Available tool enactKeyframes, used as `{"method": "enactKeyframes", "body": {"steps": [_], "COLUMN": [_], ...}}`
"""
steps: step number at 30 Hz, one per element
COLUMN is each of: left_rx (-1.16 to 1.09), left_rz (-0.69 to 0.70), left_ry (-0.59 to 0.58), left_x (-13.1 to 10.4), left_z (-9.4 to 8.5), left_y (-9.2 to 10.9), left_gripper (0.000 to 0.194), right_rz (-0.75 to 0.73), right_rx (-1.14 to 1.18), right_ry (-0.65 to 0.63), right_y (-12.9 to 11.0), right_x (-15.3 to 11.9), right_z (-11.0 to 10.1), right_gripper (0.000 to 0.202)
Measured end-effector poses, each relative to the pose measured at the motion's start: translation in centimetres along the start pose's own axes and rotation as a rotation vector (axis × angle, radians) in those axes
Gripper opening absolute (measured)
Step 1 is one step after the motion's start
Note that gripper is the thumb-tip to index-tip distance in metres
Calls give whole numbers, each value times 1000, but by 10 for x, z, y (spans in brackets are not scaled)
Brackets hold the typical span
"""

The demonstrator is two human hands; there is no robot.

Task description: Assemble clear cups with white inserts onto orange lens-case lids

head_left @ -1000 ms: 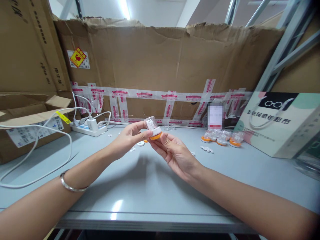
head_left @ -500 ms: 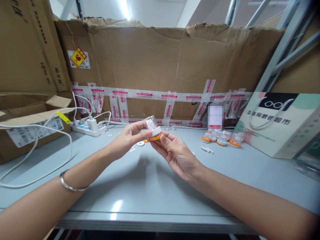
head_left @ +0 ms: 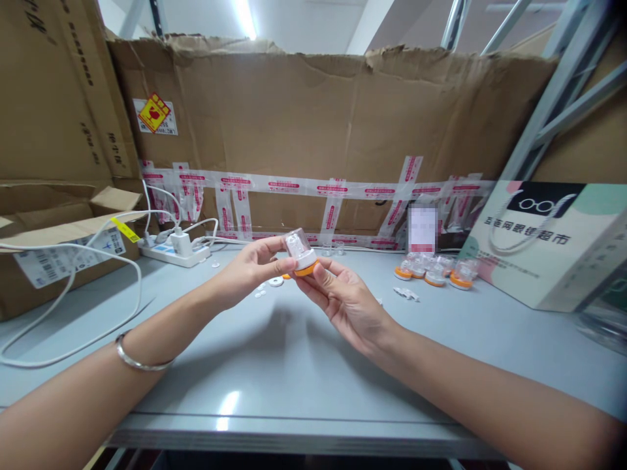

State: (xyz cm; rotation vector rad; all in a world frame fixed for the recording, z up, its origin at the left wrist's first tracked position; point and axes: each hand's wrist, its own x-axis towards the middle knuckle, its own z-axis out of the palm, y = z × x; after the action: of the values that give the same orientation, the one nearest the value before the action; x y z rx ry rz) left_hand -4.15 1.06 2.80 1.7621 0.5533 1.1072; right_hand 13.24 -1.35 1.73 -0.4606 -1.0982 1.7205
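A small device [head_left: 302,252] with a clear dome, a white middle and an orange base is held tilted above the table, its dome leaning up and left. My left hand [head_left: 255,271] grips its left side between thumb and fingers. From the right, my right hand [head_left: 345,300] pinches the orange base. Behind and below the hands, a white ring [head_left: 275,282] and small clear discs [head_left: 260,294] lie on the grey table [head_left: 274,378]. Part of an orange piece shows behind my fingers.
Several similar domed devices [head_left: 435,271] stand at the right, with small white parts [head_left: 406,294] before them. A paper bag [head_left: 529,241] is farther right. At left are a power strip [head_left: 174,253], loose white cables and an open carton [head_left: 63,261]; a large cardboard sheet [head_left: 304,117] stands behind.
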Motion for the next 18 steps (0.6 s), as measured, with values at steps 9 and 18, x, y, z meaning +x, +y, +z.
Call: {"method": "enactKeyframes", "body": {"steps": [9, 18], "left_rx": [55, 156], "left_rz": [-7, 15], "left_ry": [19, 47], "left_x": [0, -2], "left_z": [-1, 2], "left_y": [0, 5], "left_gripper": [35, 33], "right_rz": [5, 0], "right_rx": [16, 31], "right_ry": [26, 31], "right_y": [-1, -1], "right_x": [-1, 0], "right_z": [2, 1], "right_gripper": [24, 25]}}
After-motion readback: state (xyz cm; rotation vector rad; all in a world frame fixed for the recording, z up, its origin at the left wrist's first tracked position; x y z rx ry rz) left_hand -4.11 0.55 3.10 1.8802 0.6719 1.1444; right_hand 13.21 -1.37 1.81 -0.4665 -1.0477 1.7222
